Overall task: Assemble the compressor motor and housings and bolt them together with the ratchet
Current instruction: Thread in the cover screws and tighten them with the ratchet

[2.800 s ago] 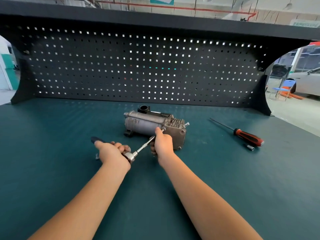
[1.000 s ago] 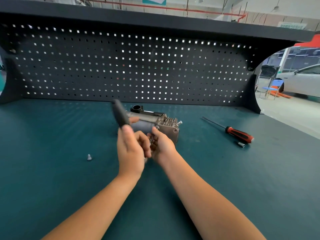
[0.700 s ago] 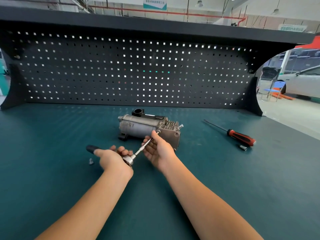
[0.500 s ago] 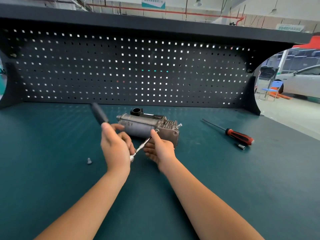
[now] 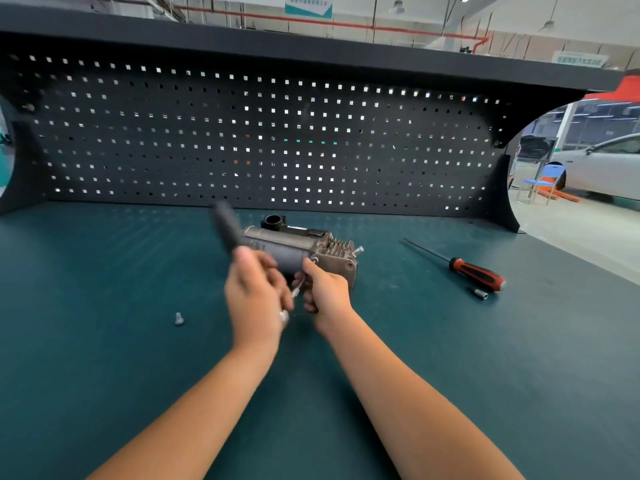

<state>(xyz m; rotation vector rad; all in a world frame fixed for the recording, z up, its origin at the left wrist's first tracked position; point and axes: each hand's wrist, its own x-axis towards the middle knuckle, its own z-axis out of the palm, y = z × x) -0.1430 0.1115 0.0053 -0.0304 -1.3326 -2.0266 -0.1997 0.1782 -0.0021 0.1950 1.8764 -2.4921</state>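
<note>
The grey compressor [image 5: 304,247] lies on its side on the green bench, its finned housing end toward the right. My left hand [image 5: 254,299] grips the ratchet [image 5: 227,226], whose black handle points up and is blurred by motion. The ratchet's silver extension runs up to a bolt on the housing's front face. My right hand [image 5: 325,289] pinches that extension near the bolt. A loose bolt [image 5: 178,319] lies on the bench to the left.
A red-and-black screwdriver [image 5: 474,273] and a small silver socket [image 5: 480,293] lie to the right. A black pegboard [image 5: 263,143] walls off the back of the bench. Beyond the right edge stand a blue chair and a white car.
The ratchet handle has been swinging back and forth around the bolt; since half a second ago it has swung from the left to upright above my left hand. My right hand stays at the extension.
</note>
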